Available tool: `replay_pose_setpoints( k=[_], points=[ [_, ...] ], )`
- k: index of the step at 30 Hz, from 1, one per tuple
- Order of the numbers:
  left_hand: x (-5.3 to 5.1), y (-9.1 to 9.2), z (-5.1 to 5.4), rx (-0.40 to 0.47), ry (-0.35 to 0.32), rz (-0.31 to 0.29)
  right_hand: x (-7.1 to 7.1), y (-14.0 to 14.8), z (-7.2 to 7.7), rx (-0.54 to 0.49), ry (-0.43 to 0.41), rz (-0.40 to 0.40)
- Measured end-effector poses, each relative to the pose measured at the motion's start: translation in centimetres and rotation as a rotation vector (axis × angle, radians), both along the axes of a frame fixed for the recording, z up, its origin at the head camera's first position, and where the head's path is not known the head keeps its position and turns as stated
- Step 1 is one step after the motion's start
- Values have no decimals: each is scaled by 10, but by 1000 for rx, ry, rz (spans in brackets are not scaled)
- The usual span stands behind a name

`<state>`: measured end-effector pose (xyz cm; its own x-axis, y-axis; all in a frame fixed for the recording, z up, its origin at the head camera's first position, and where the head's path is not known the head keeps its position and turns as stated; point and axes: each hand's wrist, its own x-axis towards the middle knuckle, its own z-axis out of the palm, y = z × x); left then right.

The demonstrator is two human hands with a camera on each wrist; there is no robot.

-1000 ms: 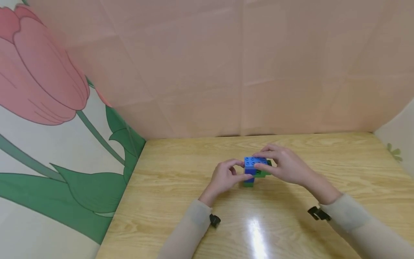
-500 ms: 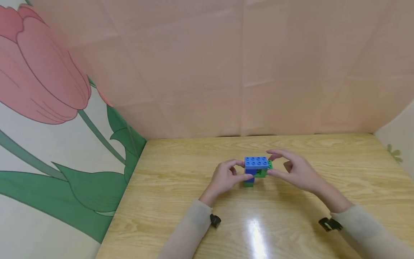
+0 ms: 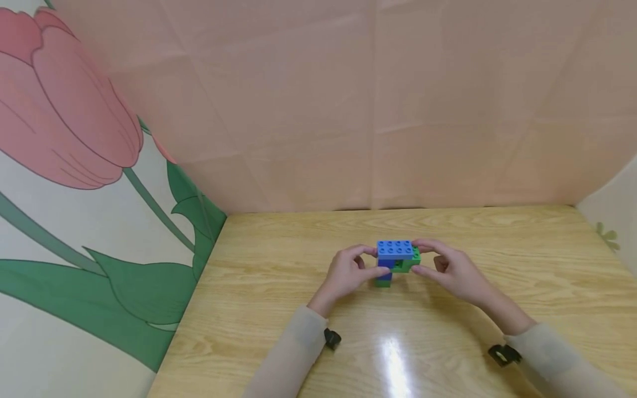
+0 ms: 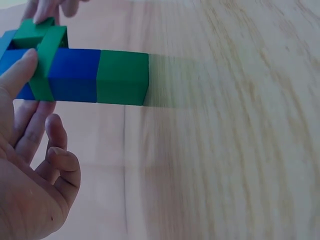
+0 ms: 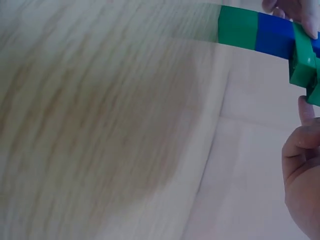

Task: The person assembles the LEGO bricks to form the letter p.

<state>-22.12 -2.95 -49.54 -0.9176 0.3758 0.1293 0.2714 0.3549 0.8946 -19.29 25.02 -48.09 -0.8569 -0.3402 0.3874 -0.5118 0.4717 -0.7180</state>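
A small stack of toy building bricks stands upright on the table, with a green brick at its foot and blue above. Across the top lies a long blue studded brick. Under its right end a green brick juts out to the right, beside a green piece that sticks out from the column. My left hand pinches the column from the left between thumb and fingers. On the other side, my right hand pinches the jutting green brick with thumb and forefinger.
The wood-grain table ends at a pink-beige backdrop. A tulip-printed panel borders its left side. Each sleeve has a black clip near the wrist.
The right hand has let go of the top blue brick, drawn back to the right, and closed its thumb and forefinger on the green brick. The left hand has kept its grip.
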Motion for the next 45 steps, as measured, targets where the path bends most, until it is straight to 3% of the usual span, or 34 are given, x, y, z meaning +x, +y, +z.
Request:
replay_pose_setpoints(
  k=[5,11,18,21,25,33,38,45],
  points=[
    [2,2,-3,-32,44,17,-1,-1,-2,-15,15,-15],
    [7,4,-6,-66,130,35,-2,-4,1,-45,-28,-41],
    [12,1,-4,-157,208,-22,-3,-8,2,-87,-135,-61],
    [12,0,-3,-192,178,-41,-4,-10,-1,-75,-159,-74],
    [10,-2,-3,-201,88,-50,-7,-13,-3,-33,-191,-87],
    [-1,-6,-5,-178,-57,-87,-15,-10,-10,62,-250,-26],
    [-9,-7,-10,-188,-122,-111,-20,-9,-15,149,-240,1],
    [-16,-4,-14,-250,-175,-140,-27,-10,-22,221,-343,37]
  ],
)
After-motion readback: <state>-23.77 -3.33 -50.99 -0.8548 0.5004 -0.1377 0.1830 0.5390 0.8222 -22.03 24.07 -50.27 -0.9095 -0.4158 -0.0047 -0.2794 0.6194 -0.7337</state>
